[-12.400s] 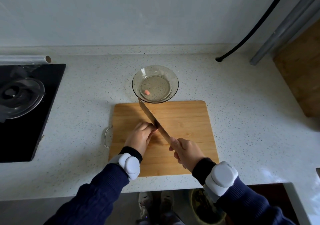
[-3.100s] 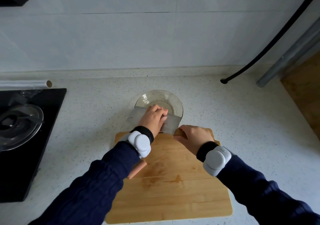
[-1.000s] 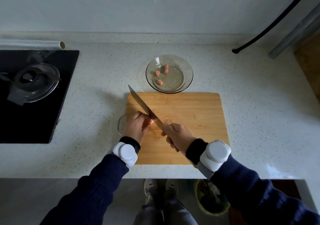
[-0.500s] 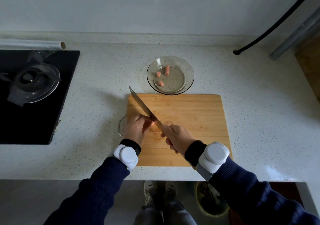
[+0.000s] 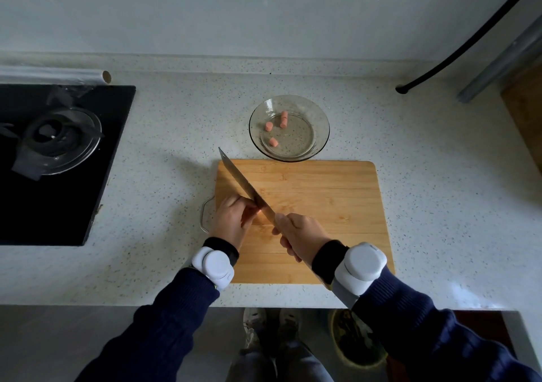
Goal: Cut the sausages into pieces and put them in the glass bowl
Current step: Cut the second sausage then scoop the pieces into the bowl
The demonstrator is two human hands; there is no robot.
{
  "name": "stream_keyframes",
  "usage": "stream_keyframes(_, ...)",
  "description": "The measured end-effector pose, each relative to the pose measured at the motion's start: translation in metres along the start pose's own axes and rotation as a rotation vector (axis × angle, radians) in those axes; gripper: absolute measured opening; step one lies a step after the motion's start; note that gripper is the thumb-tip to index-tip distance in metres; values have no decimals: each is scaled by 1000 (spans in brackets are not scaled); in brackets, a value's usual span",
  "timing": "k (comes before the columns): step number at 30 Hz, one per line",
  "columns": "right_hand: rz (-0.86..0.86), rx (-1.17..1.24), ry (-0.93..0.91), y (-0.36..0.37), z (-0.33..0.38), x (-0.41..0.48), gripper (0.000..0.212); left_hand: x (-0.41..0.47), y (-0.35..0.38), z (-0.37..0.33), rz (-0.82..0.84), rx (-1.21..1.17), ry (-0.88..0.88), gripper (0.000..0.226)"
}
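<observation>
A wooden cutting board (image 5: 322, 193) lies on the counter. My left hand (image 5: 233, 220) is curled over a sausage (image 5: 260, 211) at the board's left side; only a pink sliver shows beside the fingers. My right hand (image 5: 299, 235) grips the handle of a broad knife (image 5: 243, 182), whose blade runs diagonally up-left and rests against my left fingers. Behind the board stands the glass bowl (image 5: 321, 117) with three pink sausage pieces (image 5: 273, 141) in its left half.
A black stove (image 5: 111, 161) with a glass lid (image 5: 58, 141) fills the left. A roll of wrap (image 5: 52, 73) lies behind it. A black hose (image 5: 469, 41) and a wooden panel (image 5: 525, 111) stand at the right. The counter's front edge runs below my wrists.
Since 3 s ago both hands came back from the bowl to the board, leaving pieces in the bowl. Over the last second the knife and left hand have barely moved.
</observation>
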State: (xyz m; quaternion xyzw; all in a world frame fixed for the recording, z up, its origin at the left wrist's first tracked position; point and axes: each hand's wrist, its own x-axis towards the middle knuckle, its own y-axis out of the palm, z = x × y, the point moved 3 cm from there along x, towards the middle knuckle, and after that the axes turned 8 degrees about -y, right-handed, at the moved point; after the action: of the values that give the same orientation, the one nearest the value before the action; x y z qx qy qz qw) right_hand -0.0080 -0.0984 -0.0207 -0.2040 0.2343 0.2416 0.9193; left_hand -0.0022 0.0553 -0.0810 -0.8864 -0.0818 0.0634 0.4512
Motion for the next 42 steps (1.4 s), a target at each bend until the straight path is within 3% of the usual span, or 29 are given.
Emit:
stream_keyframes(17, 24, -135, -42, 3, -13, 9, 36, -2, -4, -3, -14, 49, -2, 9)
stream_keyframes(29, -21, 31, -39, 0, -21, 2, 40, -2, -4, -4, -12, 20, 6, 7)
stream_keyframes(35, -43, -30, -114, -7, -16, -5, 40, -8, -4, 2, -34, 2, -46, 18)
stream_keyframes(42, -13, -92, -121, -7, -12, -7, 37, -16, -9, 6, -13, 25, -51, 13)
